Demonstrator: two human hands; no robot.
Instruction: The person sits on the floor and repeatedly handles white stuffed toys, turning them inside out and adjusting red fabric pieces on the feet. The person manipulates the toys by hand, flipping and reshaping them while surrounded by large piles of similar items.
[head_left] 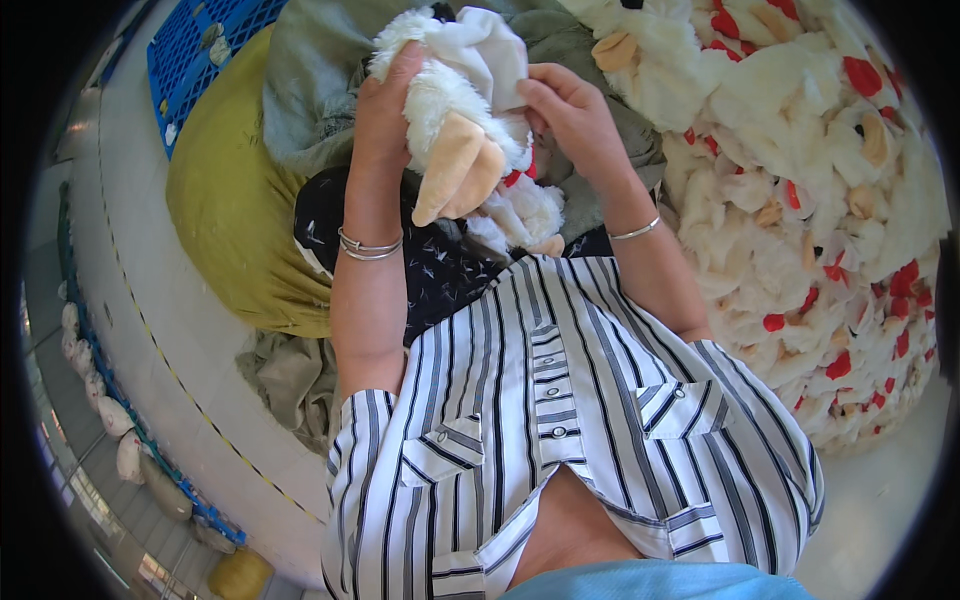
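A white fluffy plush toy cover [445,100] hangs limp above my lap, between my two hands. My left hand [388,98] is wrapped round its left side, gripping the fur. With thumb and fingers pinched together, my right hand [572,108] holds the edge of a smooth white cloth part [482,58] of the same cover. A beige bill-shaped piece [458,165] droops from the fur towards me. Below it, more white fur [525,215] and a bit of red show close to my lap. The far side of the cover is hidden.
To the right rises a large heap of white plush covers [790,210] with red and beige parts. A yellow-green sack [230,200] and grey-green cloth [310,90] lie at the left. Beyond stands a blue plastic crate [185,70]. A striped floor line [150,320] runs along the left.
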